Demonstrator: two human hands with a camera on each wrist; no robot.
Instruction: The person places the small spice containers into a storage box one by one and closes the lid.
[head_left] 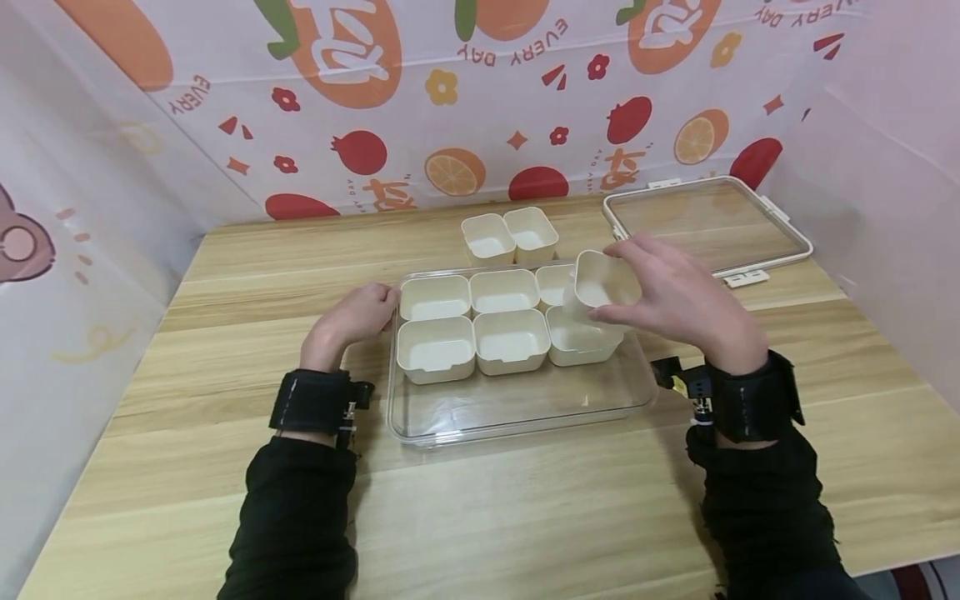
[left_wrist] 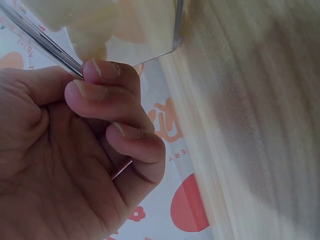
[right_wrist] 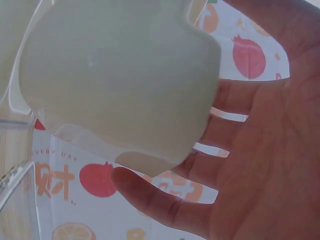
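Observation:
My right hand [head_left: 671, 296] holds a small cream bin [head_left: 603, 282] between thumb and fingers, tilted, above the right end of a clear plastic box [head_left: 517, 400]. In the right wrist view this bin [right_wrist: 120, 80] fills much of the picture, with fingers along its side. Several cream bins [head_left: 512, 342] stand in two rows inside the clear box; the held bin partly hides those at the right. At the box's left wall, my left hand [head_left: 356, 317] grips the rim. The left wrist view shows curled fingers [left_wrist: 102, 92] at the clear edge.
Two more cream bins [head_left: 531, 233] stand side by side behind the clear box. A clear lid [head_left: 705, 221] with a white frame and clips lies at the back right of the wooden table [head_left: 187, 417]. A printed cloth [head_left: 495, 108] hangs behind.

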